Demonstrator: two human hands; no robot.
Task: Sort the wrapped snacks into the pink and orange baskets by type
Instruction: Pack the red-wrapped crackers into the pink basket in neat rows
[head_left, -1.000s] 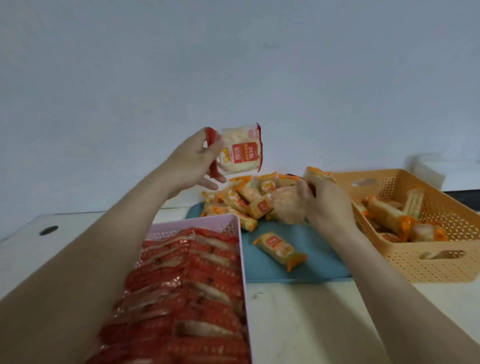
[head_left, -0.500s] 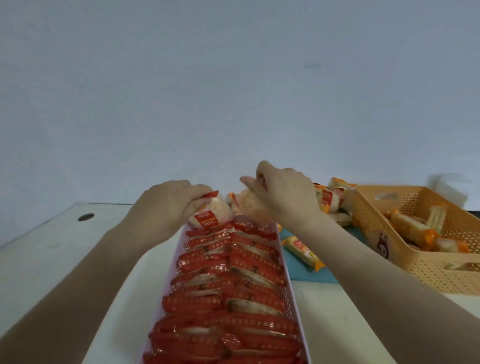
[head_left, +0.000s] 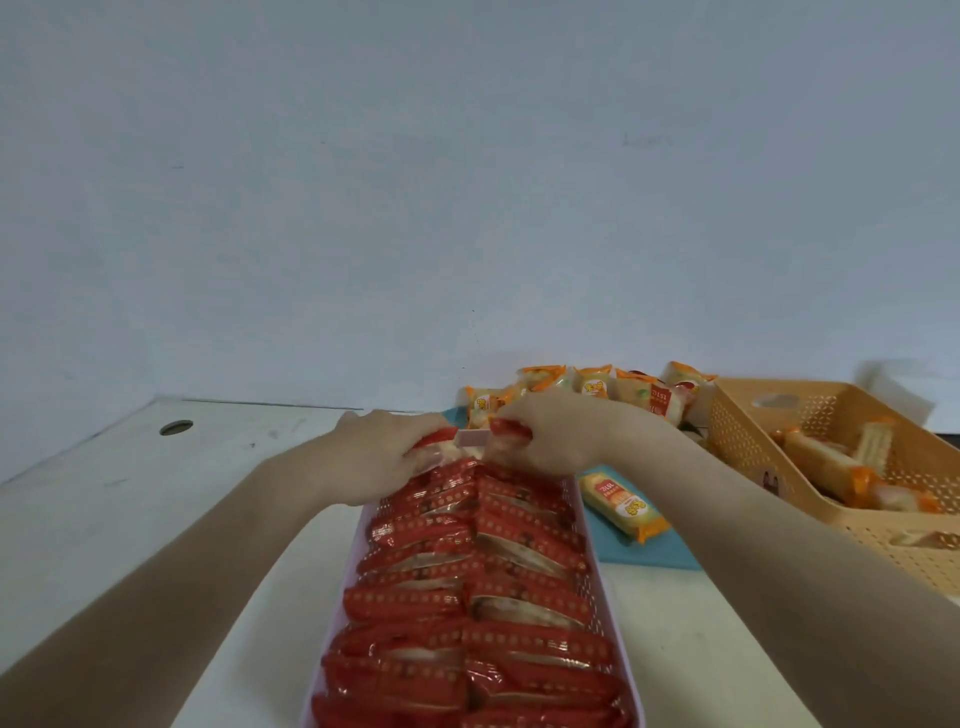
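**Both hands at the far end of the pink basket**

Pale bare wall (head_left: 467, 182); white tabletop (head_left: 130, 519) with a round hole (head_left: 176, 427) far left. A teal mat (head_left: 654, 551) lies right of centre.

Materials: pink basket (head_left: 605, 613), perforated plastic, long and narrow, packed with two rows of glossy, crinkled red-wrapped snacks (head_left: 467, 597). Orange basket (head_left: 810, 457), lattice-walled, far right, holds a few orange-wrapped snacks (head_left: 826, 462). More orange packets in a loose pile (head_left: 597, 389) by the wall; one single packet (head_left: 621, 506) flat on the mat, just beside the pink basket.

Change: half a second ago the hands were raised above the far rim; they have now dropped onto it.

Left hand (head_left: 384, 452): curled down over a red-edged packet (head_left: 441, 444) at the basket's far end, grasping it. Right hand (head_left: 556, 436): fingers closed on another red-wrapped piece (head_left: 511, 428) beside it. Hands nearly touching.
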